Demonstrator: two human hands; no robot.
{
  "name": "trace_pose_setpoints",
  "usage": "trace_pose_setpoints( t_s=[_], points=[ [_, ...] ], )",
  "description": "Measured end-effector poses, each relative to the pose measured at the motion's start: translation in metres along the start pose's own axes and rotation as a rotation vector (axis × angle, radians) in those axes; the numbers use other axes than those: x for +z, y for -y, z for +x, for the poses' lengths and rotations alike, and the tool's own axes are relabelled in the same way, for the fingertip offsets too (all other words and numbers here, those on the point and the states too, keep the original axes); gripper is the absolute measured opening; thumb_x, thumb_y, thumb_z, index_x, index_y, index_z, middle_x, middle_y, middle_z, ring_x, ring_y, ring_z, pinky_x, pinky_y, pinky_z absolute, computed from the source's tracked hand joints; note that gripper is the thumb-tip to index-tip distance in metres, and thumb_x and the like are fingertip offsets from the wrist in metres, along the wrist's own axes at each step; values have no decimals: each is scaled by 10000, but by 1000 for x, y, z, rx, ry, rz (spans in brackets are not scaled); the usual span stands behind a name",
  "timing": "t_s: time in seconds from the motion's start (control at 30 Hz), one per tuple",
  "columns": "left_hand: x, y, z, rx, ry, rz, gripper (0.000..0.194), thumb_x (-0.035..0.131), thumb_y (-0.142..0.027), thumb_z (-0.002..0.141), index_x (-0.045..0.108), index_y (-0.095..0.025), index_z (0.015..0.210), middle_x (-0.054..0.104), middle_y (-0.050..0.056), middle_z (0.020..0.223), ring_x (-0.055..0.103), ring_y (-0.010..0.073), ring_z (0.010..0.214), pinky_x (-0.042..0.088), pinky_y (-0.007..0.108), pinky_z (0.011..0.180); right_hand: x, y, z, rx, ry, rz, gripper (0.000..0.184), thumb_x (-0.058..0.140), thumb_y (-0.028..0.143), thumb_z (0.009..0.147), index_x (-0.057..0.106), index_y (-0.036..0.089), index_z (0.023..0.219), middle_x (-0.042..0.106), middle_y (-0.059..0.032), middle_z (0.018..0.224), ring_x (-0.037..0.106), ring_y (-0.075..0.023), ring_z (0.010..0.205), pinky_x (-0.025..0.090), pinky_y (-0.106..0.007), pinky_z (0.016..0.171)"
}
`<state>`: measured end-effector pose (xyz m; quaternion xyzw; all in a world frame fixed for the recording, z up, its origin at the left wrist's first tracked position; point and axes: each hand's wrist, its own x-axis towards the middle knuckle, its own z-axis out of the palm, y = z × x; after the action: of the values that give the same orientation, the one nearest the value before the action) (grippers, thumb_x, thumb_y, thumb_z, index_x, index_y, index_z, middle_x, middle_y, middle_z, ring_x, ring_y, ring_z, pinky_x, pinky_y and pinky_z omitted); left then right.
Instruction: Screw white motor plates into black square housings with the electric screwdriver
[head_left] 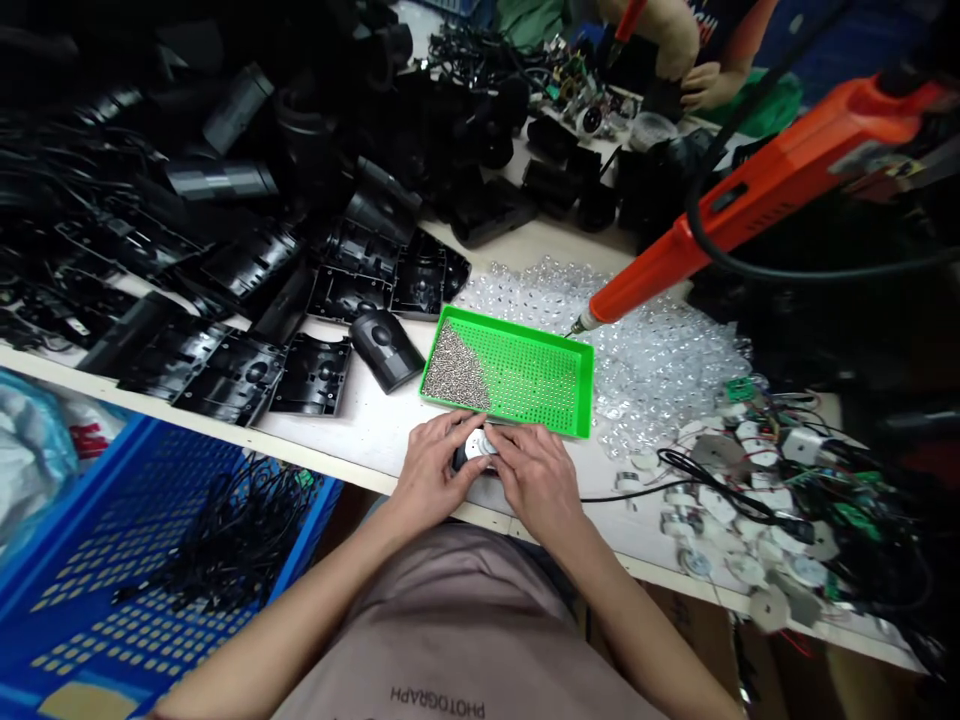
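Low at the front of the workbench, my left hand (433,468) and my right hand (538,474) both grip a small round white-and-grey part (478,444). It sits in a black plastic housing, mostly hidden by my fingers. A black cable (626,494) runs off to the right from under my right hand. Just beyond my fingertips lies a green perforated tray (589,400), with small metal screws (456,368) heaped at its left end. A red electric screwdriver (675,255) hangs with its tip over the tray's far right corner, touched by neither hand.
Black plastic half-shells (311,375) cover the bench's left side. Clear plastic pieces (667,350) are heaped right of the tray. Round motor-like parts with wires (720,500) lie at right. A blue crate (300,520) holds cables below left. Another person's hand (701,87) is across the bench.
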<state>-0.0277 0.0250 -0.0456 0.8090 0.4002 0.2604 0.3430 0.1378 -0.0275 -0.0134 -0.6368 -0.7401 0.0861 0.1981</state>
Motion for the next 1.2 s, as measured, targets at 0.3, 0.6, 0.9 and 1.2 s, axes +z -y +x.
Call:
trace_pose_setpoints(
  t_s=[0.3,0.6,0.9,1.2],
  points=[
    [6,-3,9,-76,8,96,267,600,-371,905,673,-293,1150,627,53,1196,545,254,1158,371,442,976,-33,-14,-29,75,-49,75,212,495,286,951,671,217,1047,725,-73,989,626,-233,957,459,-403,837],
    [12,-5,4,-61,-41,124,269,537,-364,937,627,-256,1166,601,73,1204,519,246,1185,334,440,984,10,19,-42,49,-83,-97,251,497,160,939,607,185,715,617,-24,646,523,-175,682,341,-359,720],
    [14,-4,2,-56,-59,134,267,557,-352,925,615,-259,1169,593,76,1224,504,243,1207,334,437,997,7,11,-53,-16,-113,-55,106,550,197,924,655,200,930,699,-38,820,564,-198,794,357,-369,747],
    [12,-1,1,-48,-48,111,274,512,-362,946,609,-265,1183,589,82,1241,496,255,1218,332,464,1005,-2,10,-40,85,-118,27,156,542,235,926,682,224,993,710,-38,792,614,-204,738,397,-361,669]
  ],
)
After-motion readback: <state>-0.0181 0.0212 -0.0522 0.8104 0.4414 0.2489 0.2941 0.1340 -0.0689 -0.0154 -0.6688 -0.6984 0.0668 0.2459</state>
